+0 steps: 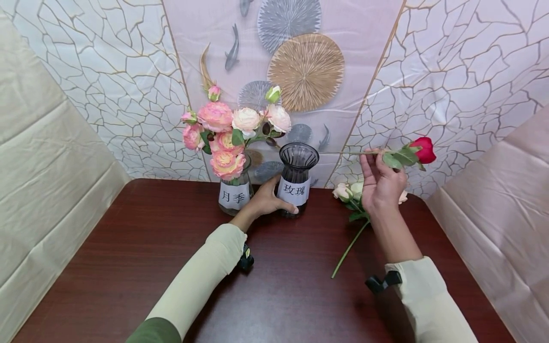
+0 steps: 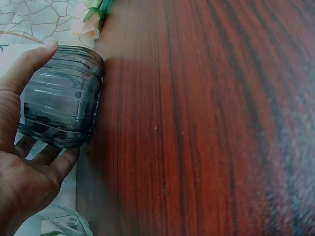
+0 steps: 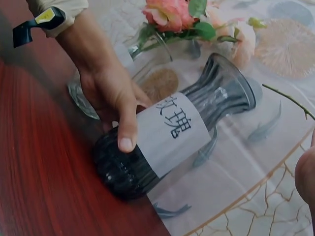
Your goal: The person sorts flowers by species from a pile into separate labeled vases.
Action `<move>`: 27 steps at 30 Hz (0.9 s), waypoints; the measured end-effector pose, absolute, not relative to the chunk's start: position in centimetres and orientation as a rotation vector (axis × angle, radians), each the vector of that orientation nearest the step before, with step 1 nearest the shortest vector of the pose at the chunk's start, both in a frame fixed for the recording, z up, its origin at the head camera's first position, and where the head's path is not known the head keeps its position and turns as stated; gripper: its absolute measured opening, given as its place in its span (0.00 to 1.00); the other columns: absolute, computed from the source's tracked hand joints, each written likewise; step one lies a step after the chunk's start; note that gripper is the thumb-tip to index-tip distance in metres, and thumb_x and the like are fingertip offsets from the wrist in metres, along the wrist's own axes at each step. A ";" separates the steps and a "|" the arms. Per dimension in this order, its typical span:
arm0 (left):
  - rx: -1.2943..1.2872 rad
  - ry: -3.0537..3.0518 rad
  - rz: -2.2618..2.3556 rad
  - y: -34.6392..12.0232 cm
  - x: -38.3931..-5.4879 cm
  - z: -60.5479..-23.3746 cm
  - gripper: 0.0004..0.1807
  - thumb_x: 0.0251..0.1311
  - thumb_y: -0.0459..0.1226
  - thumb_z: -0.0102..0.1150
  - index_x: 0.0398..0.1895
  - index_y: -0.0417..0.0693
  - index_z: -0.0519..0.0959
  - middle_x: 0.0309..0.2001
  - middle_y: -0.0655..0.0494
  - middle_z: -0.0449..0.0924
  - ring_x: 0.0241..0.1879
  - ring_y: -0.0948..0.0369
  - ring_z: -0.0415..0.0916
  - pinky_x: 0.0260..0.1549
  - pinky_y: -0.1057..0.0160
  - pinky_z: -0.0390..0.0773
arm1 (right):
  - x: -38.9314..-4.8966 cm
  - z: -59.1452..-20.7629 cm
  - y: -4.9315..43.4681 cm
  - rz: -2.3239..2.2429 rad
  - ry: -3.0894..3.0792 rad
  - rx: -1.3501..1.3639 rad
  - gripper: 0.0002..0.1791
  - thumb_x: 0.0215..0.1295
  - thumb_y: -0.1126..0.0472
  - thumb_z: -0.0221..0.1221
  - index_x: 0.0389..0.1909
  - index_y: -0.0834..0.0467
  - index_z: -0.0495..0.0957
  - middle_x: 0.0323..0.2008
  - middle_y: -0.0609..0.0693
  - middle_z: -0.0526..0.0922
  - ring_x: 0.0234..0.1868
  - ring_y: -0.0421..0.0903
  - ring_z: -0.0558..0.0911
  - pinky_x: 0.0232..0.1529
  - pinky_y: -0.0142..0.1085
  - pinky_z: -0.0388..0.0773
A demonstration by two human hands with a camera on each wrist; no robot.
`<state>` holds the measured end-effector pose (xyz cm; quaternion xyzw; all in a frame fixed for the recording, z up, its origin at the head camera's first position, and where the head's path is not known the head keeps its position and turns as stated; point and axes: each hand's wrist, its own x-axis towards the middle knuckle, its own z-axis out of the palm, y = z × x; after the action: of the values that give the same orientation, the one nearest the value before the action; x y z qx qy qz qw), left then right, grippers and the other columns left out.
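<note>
The left hand (image 1: 268, 199) grips the lower part of a dark vase (image 1: 296, 183), thumb across the front and fingers behind. The vase stands near the back edge of the bench (image 1: 274, 295), a white label (image 1: 293, 190) round its middle. The right hand (image 1: 383, 186), palm showing, pinches the stem of a red rose (image 1: 423, 150) in its fingers, just below the leaves (image 1: 403, 156). The rose lies sideways in the air, bloom to the right, the cut end of its stem near the vase's rim and outside the mouth.

Just left of the dark vase is a clear vase (image 1: 234, 194), also labelled, filled with pink blooms (image 1: 215, 117) and paler ones (image 1: 246, 120). Beneath the right hand, pale roses (image 1: 343, 192) lie on the bench, partly hidden, one green stem (image 1: 349, 250) pointing toward the front. A patterned backdrop (image 1: 304, 71) hangs behind.
</note>
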<state>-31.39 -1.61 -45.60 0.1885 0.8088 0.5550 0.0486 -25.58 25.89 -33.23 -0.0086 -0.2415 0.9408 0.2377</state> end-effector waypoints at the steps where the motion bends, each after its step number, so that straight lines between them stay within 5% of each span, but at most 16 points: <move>1: 0.575 2.463 1.692 -1.6 -31.4 -45.6 0.61 0.43 0.37 0.94 0.84 0.49 0.69 0.70 0.45 0.84 0.73 0.47 0.77 0.83 0.46 0.70 | -25.5 -33.1 25.7 2.568 -0.675 -0.020 0.08 0.75 0.74 0.67 0.48 0.67 0.78 0.41 0.62 0.91 0.42 0.55 0.95 0.56 0.46 0.92; 20: 0.529 2.450 1.680 -1.6 -31.4 -45.6 0.69 0.45 0.41 0.94 0.91 0.54 0.61 0.80 0.47 0.76 0.81 0.47 0.70 0.85 0.44 0.67 | -26.4 -34.1 20.7 2.408 -0.908 0.095 0.07 0.78 0.76 0.64 0.49 0.63 0.83 0.43 0.58 0.88 0.44 0.53 0.94 0.54 0.45 0.93; 27: 0.526 2.426 1.703 -1.6 -31.3 -45.6 0.69 0.44 0.39 0.94 0.90 0.54 0.62 0.79 0.48 0.77 0.81 0.47 0.71 0.85 0.44 0.67 | -26.9 -34.9 19.4 2.391 -0.967 0.054 0.13 0.77 0.75 0.65 0.58 0.64 0.82 0.44 0.57 0.90 0.43 0.50 0.95 0.52 0.42 0.94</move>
<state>-31.28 -1.59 -45.63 0.1745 0.8041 0.5646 0.0655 -26.95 19.38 -34.86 0.0202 -0.3603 0.8904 0.2774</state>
